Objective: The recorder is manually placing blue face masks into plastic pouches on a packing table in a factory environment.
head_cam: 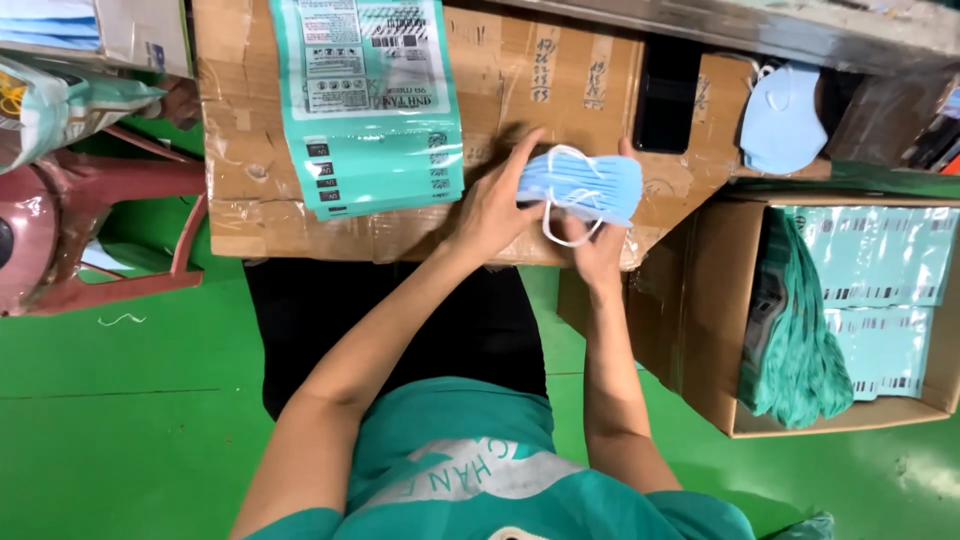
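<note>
Over the cardboard table [560, 90], my left hand [495, 210] and right hand [598, 245] clamp a blue mask stack [580, 185]; I judge it light, soft, best pinched at edges, not loops.

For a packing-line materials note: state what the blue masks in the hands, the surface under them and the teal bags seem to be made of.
Blue masks, held by the left hand and right hand: probably soft nonwoven fabric, matte and pleated, with white elastic loops.
Work surface: brown corrugated cardboard, with glossy clear tape at the edges.
Teal bags: likely thin plastic film, shiny, with glare streaks.
</note>
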